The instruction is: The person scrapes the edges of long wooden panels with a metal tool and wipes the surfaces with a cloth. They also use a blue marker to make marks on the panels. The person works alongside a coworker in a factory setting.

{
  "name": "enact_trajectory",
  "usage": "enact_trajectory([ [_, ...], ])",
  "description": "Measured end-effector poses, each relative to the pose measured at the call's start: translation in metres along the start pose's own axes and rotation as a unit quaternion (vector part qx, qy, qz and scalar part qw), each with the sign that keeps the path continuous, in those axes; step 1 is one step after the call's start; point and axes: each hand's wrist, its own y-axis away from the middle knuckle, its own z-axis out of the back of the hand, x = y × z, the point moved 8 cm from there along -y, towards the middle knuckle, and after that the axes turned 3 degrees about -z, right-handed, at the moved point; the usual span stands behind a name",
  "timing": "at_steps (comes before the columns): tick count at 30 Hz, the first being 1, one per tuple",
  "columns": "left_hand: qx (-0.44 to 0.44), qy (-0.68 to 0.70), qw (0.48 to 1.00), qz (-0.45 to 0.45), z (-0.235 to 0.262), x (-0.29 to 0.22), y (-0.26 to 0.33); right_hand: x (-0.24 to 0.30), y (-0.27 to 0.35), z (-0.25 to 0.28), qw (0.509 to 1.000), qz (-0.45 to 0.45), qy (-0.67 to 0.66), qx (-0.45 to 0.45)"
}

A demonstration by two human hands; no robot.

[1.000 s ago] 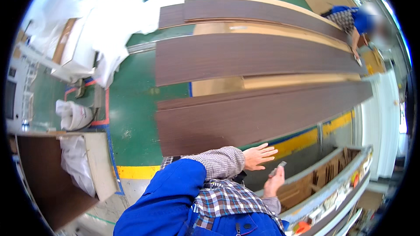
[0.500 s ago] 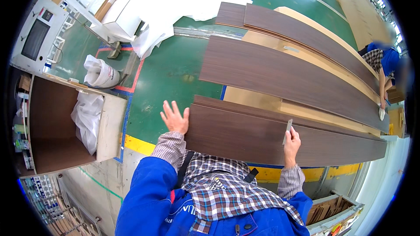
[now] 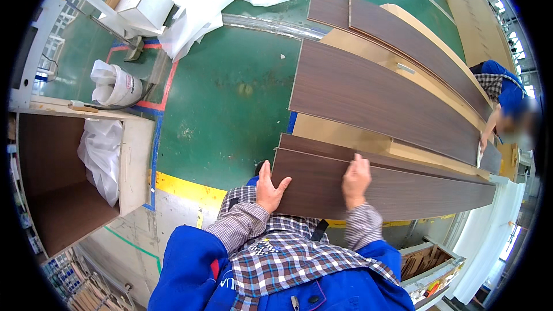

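A long dark brown wood-grain board (image 3: 322, 181) lies nearest my body, partly over another brown board (image 3: 328, 148). At its left end, my left hand (image 3: 268, 190) rests on the corner, fingers stretched along the end edge and thumb apart on the top face. My right hand (image 3: 356, 183) is over the same board near its far edge, fingers pinched together and slightly blurred. The flat grey strip seen in it earlier shows now only as a dark smear at the fingertips.
More brown boards (image 3: 368, 92) lie beyond on tan cardboard (image 3: 340, 132). At far right a person in blue (image 3: 504, 89) wipes a board end. A white bucket (image 3: 118, 89) and an open cabinet (image 3: 135, 161) stand left. A scrap bin (image 3: 429, 268) is lower right.
My left hand has gone from raised with spread fingers to resting against the board's end. My right hand has moved left along the board. The view has shifted.
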Motion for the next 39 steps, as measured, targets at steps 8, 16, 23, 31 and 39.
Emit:
enact_trajectory([
  [8,0.103,0.234,0.963,0.080,-0.017,0.013,-0.005,0.250,0.050,-0.083,0.964,0.170,-0.176,0.108],
  [16,-0.028,0.214,0.976,0.034,-0.016,0.034,0.004,-0.022,-0.001,0.036,0.988,-0.133,0.026,-0.070],
  [23,-0.027,0.224,0.973,0.057,-0.005,0.026,0.002,0.070,0.014,-0.015,0.998,-0.021,0.051,-0.035],
  [31,-0.058,0.030,0.995,-0.070,-0.013,0.057,0.002,0.231,0.026,-0.051,0.972,0.114,-0.201,0.052],
  [39,-0.040,0.222,0.972,0.072,-0.004,0.028,0.003,0.111,0.023,-0.017,0.999,-0.009,-0.011,-0.038],
])
